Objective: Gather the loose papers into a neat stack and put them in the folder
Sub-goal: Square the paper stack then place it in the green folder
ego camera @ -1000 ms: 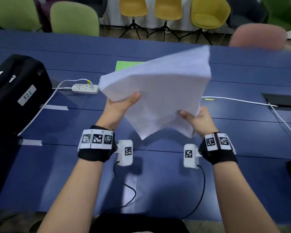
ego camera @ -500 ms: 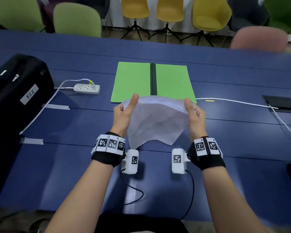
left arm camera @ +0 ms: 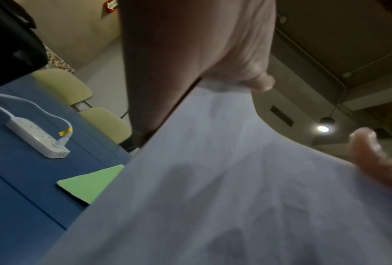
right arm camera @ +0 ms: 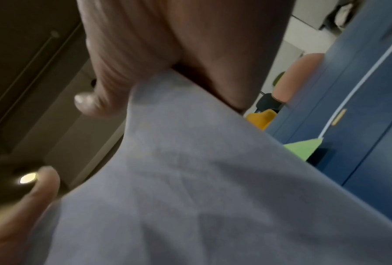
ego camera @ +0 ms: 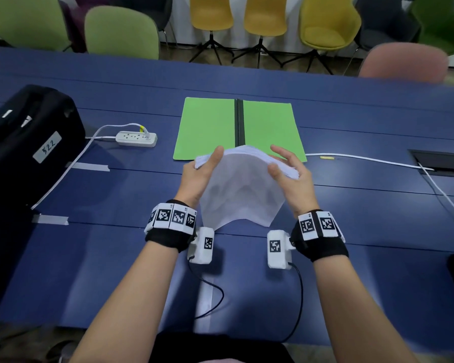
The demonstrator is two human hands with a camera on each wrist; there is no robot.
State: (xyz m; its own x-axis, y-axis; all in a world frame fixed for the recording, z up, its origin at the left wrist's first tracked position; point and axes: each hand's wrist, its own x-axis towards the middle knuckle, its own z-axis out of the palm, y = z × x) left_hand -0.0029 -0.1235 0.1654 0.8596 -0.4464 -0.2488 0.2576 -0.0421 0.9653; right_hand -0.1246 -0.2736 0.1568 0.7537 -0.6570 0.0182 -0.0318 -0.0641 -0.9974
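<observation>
A stack of white papers (ego camera: pixel 241 189) stands on its lower edge on the blue table, bowed toward me. My left hand (ego camera: pixel 207 163) grips its left side with the thumb on the near face. My right hand (ego camera: pixel 283 166) holds the right side, thumb in front and fingers over the top edge. Just behind the stack, the green folder (ego camera: pixel 207 127) lies open and flat with a dark spine down its middle. The left wrist view shows the papers (left arm camera: pixel 235 179) filling the frame and a folder corner (left arm camera: pixel 92 181). In the right wrist view the papers (right arm camera: pixel 213 179) hide most of the folder (right arm camera: pixel 303 148).
A white power strip (ego camera: pixel 136 138) with its cable lies left of the folder. A black bag (ego camera: pixel 24 142) sits at the table's left end. A white cable (ego camera: pixel 364 159) runs right to a floor-box hatch (ego camera: pixel 440 163). Chairs line the far edge.
The stack came down from a raised, tilted position to stand on edge on the table. My hands moved closer together along its sides, and the folder came into full view.
</observation>
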